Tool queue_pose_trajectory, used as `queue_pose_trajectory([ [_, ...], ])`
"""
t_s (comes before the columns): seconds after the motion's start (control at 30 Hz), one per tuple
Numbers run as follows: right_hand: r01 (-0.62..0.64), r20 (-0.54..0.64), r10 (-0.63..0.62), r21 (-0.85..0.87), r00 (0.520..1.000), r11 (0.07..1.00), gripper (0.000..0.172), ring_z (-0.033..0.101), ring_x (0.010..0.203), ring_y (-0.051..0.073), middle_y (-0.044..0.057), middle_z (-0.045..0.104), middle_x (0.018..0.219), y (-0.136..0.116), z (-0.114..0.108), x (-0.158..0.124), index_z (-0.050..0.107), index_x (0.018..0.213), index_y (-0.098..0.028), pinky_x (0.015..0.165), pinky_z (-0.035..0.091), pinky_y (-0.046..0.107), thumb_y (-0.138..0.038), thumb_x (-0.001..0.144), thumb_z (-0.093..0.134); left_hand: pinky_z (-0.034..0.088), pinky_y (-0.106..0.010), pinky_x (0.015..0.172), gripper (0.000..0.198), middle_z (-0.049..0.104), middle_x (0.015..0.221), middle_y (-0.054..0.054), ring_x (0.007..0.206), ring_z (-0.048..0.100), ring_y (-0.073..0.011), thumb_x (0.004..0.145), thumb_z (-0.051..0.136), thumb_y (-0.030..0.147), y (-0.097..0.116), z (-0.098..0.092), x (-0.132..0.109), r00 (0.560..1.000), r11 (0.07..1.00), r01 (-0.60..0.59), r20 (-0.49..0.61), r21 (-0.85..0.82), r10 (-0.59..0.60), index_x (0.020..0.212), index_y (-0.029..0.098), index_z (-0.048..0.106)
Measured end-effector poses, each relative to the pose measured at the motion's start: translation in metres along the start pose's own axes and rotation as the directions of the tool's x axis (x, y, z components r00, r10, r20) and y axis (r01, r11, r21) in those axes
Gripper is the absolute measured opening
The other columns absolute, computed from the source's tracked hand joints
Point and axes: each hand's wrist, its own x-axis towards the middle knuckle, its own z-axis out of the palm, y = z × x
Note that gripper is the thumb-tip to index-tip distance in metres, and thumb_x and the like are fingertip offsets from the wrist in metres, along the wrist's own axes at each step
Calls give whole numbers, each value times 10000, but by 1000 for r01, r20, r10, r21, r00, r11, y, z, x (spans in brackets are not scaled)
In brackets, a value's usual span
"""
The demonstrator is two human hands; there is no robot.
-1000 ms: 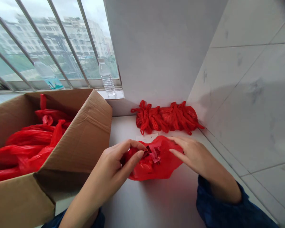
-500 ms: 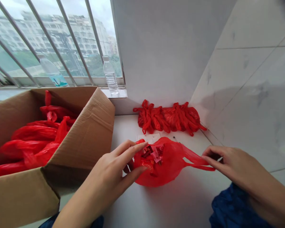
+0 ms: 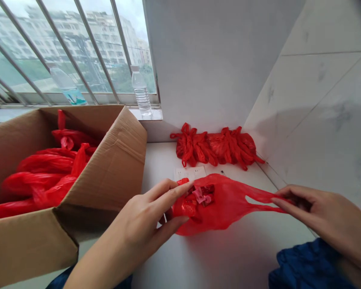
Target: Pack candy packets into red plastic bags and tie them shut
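A thin red plastic bag (image 3: 228, 200) lies on the white surface with its mouth open. Small red and pink wrapped packets (image 3: 200, 196) show inside it. My left hand (image 3: 152, 216) is curled around the bag's left side, thumb and index finger apart along the rim; its other fingers are mostly hidden. On the right, my right hand (image 3: 313, 208) pinches the bag's handle between thumb and fingers, drawing it taut. Behind the bag, a white card with print (image 3: 191, 173) lies flat, partly covered, near a dark pen tip (image 3: 223, 173).
An open cardboard box (image 3: 123, 156) at left holds several red bags (image 3: 48, 164). Several knotted red bags (image 3: 215, 146) sit in a row against the wall. Two clear bottles, one plain (image 3: 142, 92) and one with a blue label (image 3: 74, 96), stand by the barred window.
My right hand has moved right, stretching the bag's handle further out. The bag has shifted slightly right, with my left hand following along its left side.
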Motion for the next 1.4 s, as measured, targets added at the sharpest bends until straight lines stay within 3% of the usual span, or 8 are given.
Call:
queue_pose_trajectory([
  [0.37,-136,123,147,-95,981,986,484,514,407,217,29,494,453,0,-8,-10,609,612,-375,442,338,360,-799,802,475,549,-190,670,413,669,1057,-38,757,679,-125,965,530,224,3,-8,-2,999,1000,-22,25,-15,22,1370,308,551],
  [0.53,34,41,-48,299,998,954,374,584,646,237,49,614,705,-32,-15,-10,585,685,-311,604,467,364,-633,874,586,507,-180,612,438,646,904,0,660,638,-106,963,557,252,-7,-6,-3,998,998,36,-57,49,-33,1397,296,517],
  [0.7,230,-129,-210,776,969,587,248,572,1207,320,72,652,1227,-67,7,15,561,766,-270,1008,474,464,-454,888,675,507,-218,616,278,665,901,-10,729,652,-149,951,592,340,-20,-8,-3,944,959,236,-271,156,-188,1215,265,638],
  [0.8,180,-130,-246,964,961,195,215,645,1085,270,50,702,1049,-95,38,32,572,828,-263,964,518,456,-437,949,608,521,-217,627,197,667,954,-9,723,642,-137,939,618,328,-19,-7,0,921,960,254,-333,120,-203,1121,279,674],
  [0.9,54,-38,-276,997,960,48,181,676,840,200,36,696,907,-122,67,39,619,946,-249,839,567,397,-415,987,562,540,-201,677,157,636,1012,-15,777,644,-124,914,650,232,-10,-1,8,949,995,88,-306,37,-73,1045,293,710],
  [1.03,72,-24,-396,992,918,108,267,657,878,180,60,678,1086,-137,83,35,613,1200,-263,818,567,349,-376,959,613,547,-185,704,261,627,994,-24,836,656,-121,922,607,123,5,13,21,970,991,-84,-237,-106,56,1081,298,718],
  [1.3,460,-167,-629,822,759,337,666,479,1339,277,84,479,1473,-124,74,42,505,1430,-285,1106,427,430,-260,808,742,583,-220,819,322,691,1034,-7,880,701,-120,948,607,133,5,31,30,983,925,-38,-183,-378,-35,1232,285,600],
  [1.4,481,-176,-617,795,767,371,487,562,1240,246,74,582,1349,-130,78,44,601,1332,-260,1072,457,403,-220,852,673,568,-245,857,293,698,1079,-27,959,694,-142,957,591,128,4,34,33,985,916,-50,-173,-399,-21,1212,269,614],
])
